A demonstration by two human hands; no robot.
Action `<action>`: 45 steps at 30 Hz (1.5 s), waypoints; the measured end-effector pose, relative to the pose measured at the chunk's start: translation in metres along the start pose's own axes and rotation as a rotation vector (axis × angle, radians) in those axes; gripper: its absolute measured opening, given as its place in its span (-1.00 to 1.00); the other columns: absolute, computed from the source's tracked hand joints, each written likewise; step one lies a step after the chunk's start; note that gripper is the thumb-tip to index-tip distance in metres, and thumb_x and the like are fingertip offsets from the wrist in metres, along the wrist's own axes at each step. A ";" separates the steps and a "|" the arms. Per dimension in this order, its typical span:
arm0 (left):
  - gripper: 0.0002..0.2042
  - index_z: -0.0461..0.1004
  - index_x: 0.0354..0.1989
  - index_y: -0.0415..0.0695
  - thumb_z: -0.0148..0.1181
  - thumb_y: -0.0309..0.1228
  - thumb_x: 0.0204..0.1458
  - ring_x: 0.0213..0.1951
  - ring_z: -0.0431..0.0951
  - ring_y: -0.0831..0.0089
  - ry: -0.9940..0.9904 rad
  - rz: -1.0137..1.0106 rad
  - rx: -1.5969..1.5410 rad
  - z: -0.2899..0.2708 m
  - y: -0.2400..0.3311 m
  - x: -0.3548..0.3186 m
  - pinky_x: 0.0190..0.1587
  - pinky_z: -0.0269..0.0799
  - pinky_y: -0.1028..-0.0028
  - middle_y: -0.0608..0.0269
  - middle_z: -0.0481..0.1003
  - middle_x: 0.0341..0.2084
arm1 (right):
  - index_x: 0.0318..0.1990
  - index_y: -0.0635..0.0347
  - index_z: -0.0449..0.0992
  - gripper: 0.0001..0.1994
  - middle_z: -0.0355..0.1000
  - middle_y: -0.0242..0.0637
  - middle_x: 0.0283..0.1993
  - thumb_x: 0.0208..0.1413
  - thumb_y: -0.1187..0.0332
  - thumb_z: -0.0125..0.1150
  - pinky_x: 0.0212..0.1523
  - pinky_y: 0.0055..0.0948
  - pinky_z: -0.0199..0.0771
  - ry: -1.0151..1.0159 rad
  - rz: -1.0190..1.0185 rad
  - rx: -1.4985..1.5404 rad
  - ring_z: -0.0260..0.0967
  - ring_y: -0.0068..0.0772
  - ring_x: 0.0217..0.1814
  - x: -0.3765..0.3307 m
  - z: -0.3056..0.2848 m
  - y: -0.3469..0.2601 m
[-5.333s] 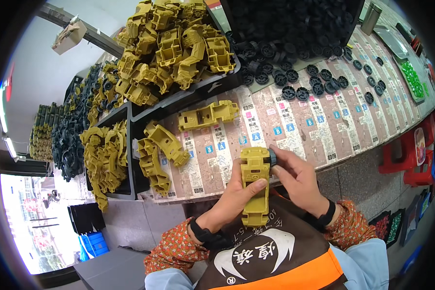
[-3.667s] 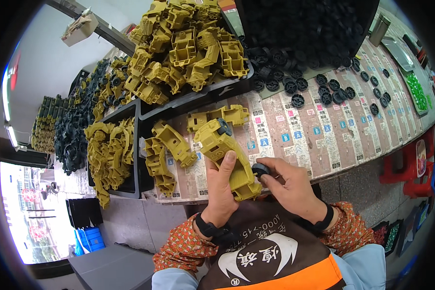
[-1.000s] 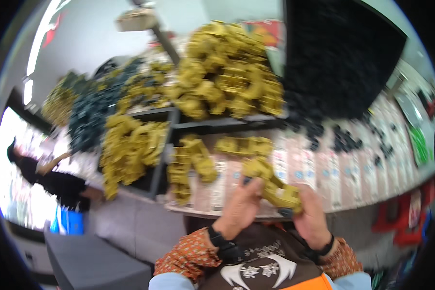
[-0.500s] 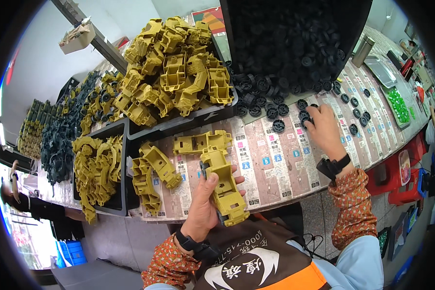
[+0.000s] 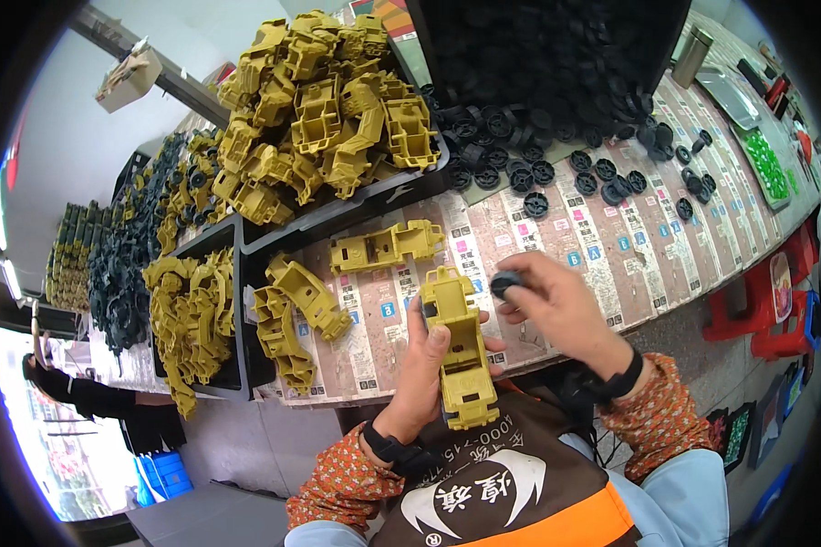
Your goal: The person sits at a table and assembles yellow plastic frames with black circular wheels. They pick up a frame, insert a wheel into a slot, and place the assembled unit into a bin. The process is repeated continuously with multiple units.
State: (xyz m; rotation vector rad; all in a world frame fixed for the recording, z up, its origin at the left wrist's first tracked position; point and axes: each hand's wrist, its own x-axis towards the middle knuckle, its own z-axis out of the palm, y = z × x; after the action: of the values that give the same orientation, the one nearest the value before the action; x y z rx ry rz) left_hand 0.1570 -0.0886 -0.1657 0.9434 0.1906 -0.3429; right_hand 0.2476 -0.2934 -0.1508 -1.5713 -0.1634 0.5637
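My left hand [image 5: 416, 378] is wrapped round a yellow plastic toy truck body [image 5: 466, 354], held over the table's front edge with its open bed facing up. Part of a dark wheel shows on the body's left side, partly covered by my fingers. Between the thumb and fingers of my right hand [image 5: 561, 310] is a black toy wheel [image 5: 504, 283], just right of the body's upper end and apart from it. Beyond my hands, another yellow truck body [image 5: 388, 248] lies sideways on the table. Two more, one of them the tilted truck body [image 5: 308, 296], rest to the left.
A black crate [image 5: 356, 206] heaped with yellow bodies stands at the back, beside a smaller black bin [image 5: 240, 314] of yellow parts. Loose wheels [image 5: 535, 205] spill from a big dark container [image 5: 556, 73]. At the right are a tray of green pieces [image 5: 764, 169] and red stools [image 5: 739, 305].
My right hand has come back from the loose wheels toward the truck body, now holding a wheel. The held body has shifted slightly right and turned more upright in the picture.
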 end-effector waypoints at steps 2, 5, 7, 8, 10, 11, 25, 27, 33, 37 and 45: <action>-0.28 -0.07 0.44 0.02 -0.06 0.21 0.32 -0.01 0.63 0.08 -0.002 -0.071 -0.041 0.001 -0.002 -0.005 -0.09 0.72 0.14 -0.10 0.41 0.13 | 0.20 0.30 0.39 -0.70 0.55 -0.23 -0.06 0.35 0.58 0.07 -0.09 -0.48 0.66 0.019 -0.049 0.029 0.59 -0.50 -0.09 -0.004 0.016 0.003; -0.24 0.17 0.33 -0.13 -0.20 0.33 0.28 -0.15 0.68 0.19 -0.005 -0.169 -0.212 -0.003 -0.003 -0.011 -0.14 0.73 0.28 -0.06 0.53 -0.08 | 0.14 0.36 0.43 -0.72 0.58 -0.19 -0.25 0.30 0.55 0.13 -0.17 -0.49 0.58 0.086 -0.153 0.072 0.59 -0.52 -0.21 -0.006 0.030 0.008; -0.17 0.33 0.24 -0.22 -0.28 0.39 0.26 -0.25 0.70 0.25 -0.021 -0.221 -0.372 -0.011 -0.003 -0.014 -0.18 0.73 0.38 -0.01 0.60 -0.23 | 0.15 0.36 0.44 -0.70 0.57 -0.16 -0.29 0.28 0.53 0.15 -0.22 -0.48 0.57 0.105 -0.168 -0.032 0.58 -0.51 -0.26 -0.007 0.030 0.012; -0.18 0.29 0.27 -0.20 -0.27 0.39 0.26 -0.23 0.70 0.24 -0.037 -0.222 -0.335 -0.015 -0.005 -0.014 -0.19 0.73 0.36 -0.03 0.58 -0.19 | 0.15 0.35 0.44 -0.69 0.57 -0.15 -0.31 0.28 0.52 0.17 -0.24 -0.47 0.56 0.113 -0.174 -0.091 0.57 -0.50 -0.28 -0.008 0.031 0.014; -0.18 0.21 0.34 -0.16 -0.24 0.38 0.26 -0.19 0.69 0.22 -0.068 -0.222 -0.262 -0.021 -0.009 -0.015 -0.20 0.74 0.34 -0.06 0.55 -0.11 | 0.15 0.37 0.44 -0.68 0.57 -0.12 -0.33 0.27 0.50 0.18 -0.27 -0.44 0.55 0.117 -0.178 -0.077 0.57 -0.47 -0.33 -0.010 0.035 0.018; -0.20 0.13 0.39 -0.10 -0.20 0.36 0.26 -0.17 0.68 0.21 -0.032 -0.204 -0.218 -0.020 -0.010 -0.014 -0.20 0.74 0.32 -0.07 0.52 -0.05 | 0.14 0.38 0.44 -0.68 0.57 -0.11 -0.34 0.27 0.49 0.18 -0.29 -0.43 0.55 0.119 -0.178 -0.072 0.57 -0.45 -0.36 -0.011 0.037 0.019; -0.22 -0.32 0.57 0.06 0.06 -0.10 0.39 0.34 0.26 0.29 -0.004 0.229 0.319 0.001 -0.022 -0.007 0.39 0.20 0.27 0.09 0.16 0.35 | 0.16 0.39 0.39 -0.58 0.53 0.24 -0.31 0.10 0.59 0.07 -0.31 -0.03 0.56 0.151 -0.332 -0.434 0.55 0.29 -0.30 -0.042 0.048 0.022; -0.25 -0.31 0.57 0.10 0.05 -0.15 0.40 0.28 0.34 0.29 -0.065 0.235 0.423 -0.005 -0.020 -0.003 0.33 0.33 0.25 0.09 0.16 0.34 | 0.13 0.37 0.36 -0.60 0.54 0.24 -0.27 0.07 0.60 0.05 -0.26 -0.03 0.59 0.097 -0.226 -0.386 0.58 0.29 -0.22 -0.044 0.044 0.021; -0.24 -0.27 0.55 0.28 0.10 -0.05 0.35 -0.08 0.61 0.19 -0.051 0.027 0.141 0.001 0.008 -0.005 -0.18 0.72 0.20 0.06 0.30 0.19 | 0.04 0.34 0.48 -0.69 0.63 0.02 -0.14 0.14 0.60 0.05 -0.08 -0.23 0.63 -0.086 -0.275 -0.198 0.66 -0.15 -0.01 -0.018 0.006 0.009; -0.26 -0.23 0.54 0.26 0.02 0.12 0.34 -0.19 0.65 0.16 0.168 0.041 0.100 -0.008 0.011 -0.002 -0.32 0.73 0.23 0.04 0.36 0.01 | 0.00 0.26 0.58 -0.77 0.64 -0.15 -0.15 0.22 0.55 0.12 -0.17 -0.35 0.56 0.415 -0.460 -0.447 0.59 -0.30 -0.23 0.014 -0.065 -0.015; -0.35 0.24 0.29 -0.08 -0.15 0.25 0.35 -0.28 0.67 0.25 0.191 -0.185 0.014 -0.029 -0.004 -0.011 -0.27 0.69 0.33 0.00 0.56 -0.18 | 0.41 0.22 0.28 -0.48 0.21 0.00 0.45 0.33 0.31 0.10 0.45 0.10 -0.07 0.842 -0.274 -1.249 0.08 0.02 0.50 -0.085 -0.128 0.061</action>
State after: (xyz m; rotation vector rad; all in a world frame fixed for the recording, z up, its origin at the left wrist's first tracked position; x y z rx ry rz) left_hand 0.1449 -0.0653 -0.1822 0.9751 0.4529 -0.4247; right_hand 0.2170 -0.4502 -0.1906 -2.7817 -0.0726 -0.6029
